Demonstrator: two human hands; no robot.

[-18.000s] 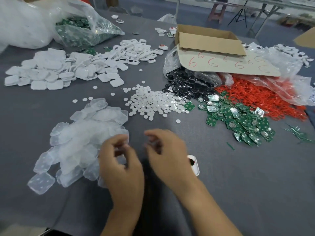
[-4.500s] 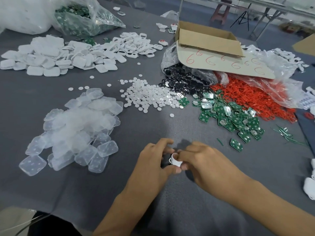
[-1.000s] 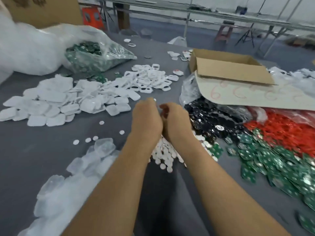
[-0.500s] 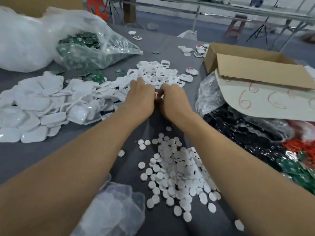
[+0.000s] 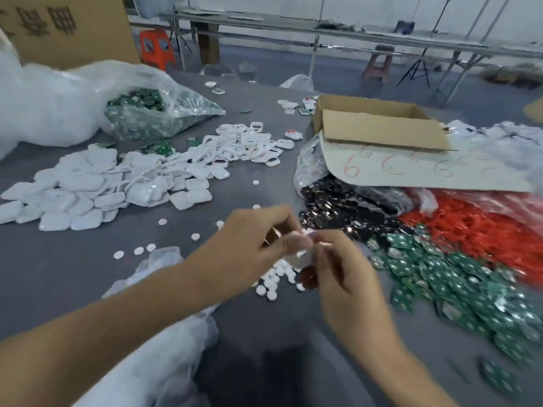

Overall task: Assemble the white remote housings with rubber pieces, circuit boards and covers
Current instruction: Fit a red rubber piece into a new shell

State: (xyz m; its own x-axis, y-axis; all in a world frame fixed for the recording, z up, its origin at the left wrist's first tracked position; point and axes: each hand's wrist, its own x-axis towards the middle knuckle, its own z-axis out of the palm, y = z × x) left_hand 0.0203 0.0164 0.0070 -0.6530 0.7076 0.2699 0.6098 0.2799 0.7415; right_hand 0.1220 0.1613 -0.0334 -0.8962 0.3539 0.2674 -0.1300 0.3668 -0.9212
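Observation:
My left hand (image 5: 258, 245) and my right hand (image 5: 346, 274) meet above the table's middle. Both pinch a small white housing (image 5: 303, 253) between their fingertips; motion blur hides its details. Under the hands lies a scatter of white round discs (image 5: 274, 279). Translucent rubber pieces (image 5: 163, 257) are heaped by my left forearm. Green circuit boards (image 5: 440, 271) spread out to the right. White covers (image 5: 88, 189) sit in a pile at the left, and open-frame white housings (image 5: 244, 145) lie behind them.
Black parts (image 5: 338, 210) and red parts (image 5: 470, 227) spill from plastic bags at right. An open cardboard box (image 5: 382, 127) rests on a sheet marked with red sixes. A clear bag of green boards (image 5: 152, 113) and a white bag (image 5: 44, 107) stand far left.
Both hands have drawn back from the far pile of white housings toward me. They now hold a white housing above the discs.

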